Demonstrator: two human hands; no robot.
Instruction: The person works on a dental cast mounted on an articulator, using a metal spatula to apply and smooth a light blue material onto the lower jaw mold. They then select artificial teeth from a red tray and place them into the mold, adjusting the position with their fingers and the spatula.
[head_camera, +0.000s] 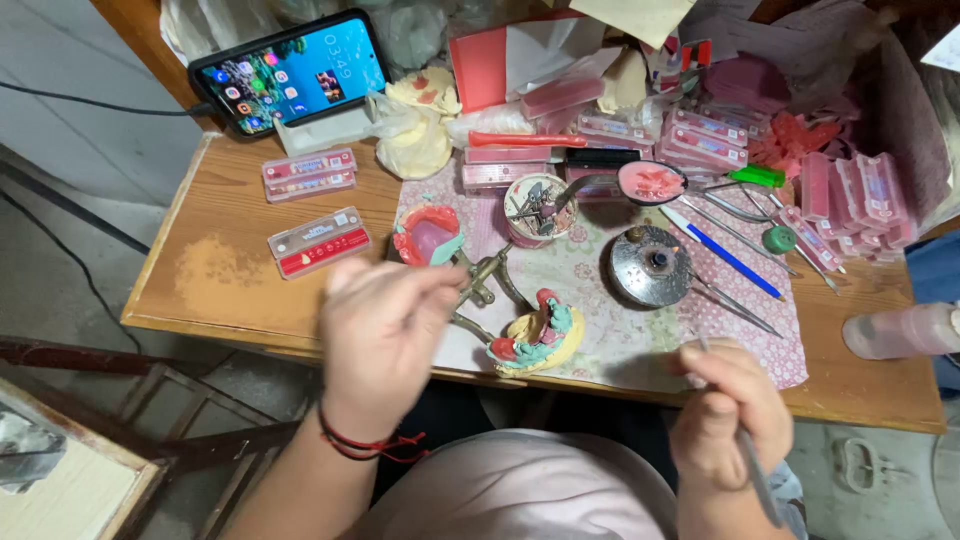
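On a cluttered wooden table we see the right hand, lower right of the frame, pinched shut on a thin, stiff, light metal tool running up-left to lower-right, best held mid-shaft, while the blurred left hand closes on something we cannot make out.

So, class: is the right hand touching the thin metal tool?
Touching. The head view shows the right hand closed around the thin metal tool, whose shaft passes through the fingers.
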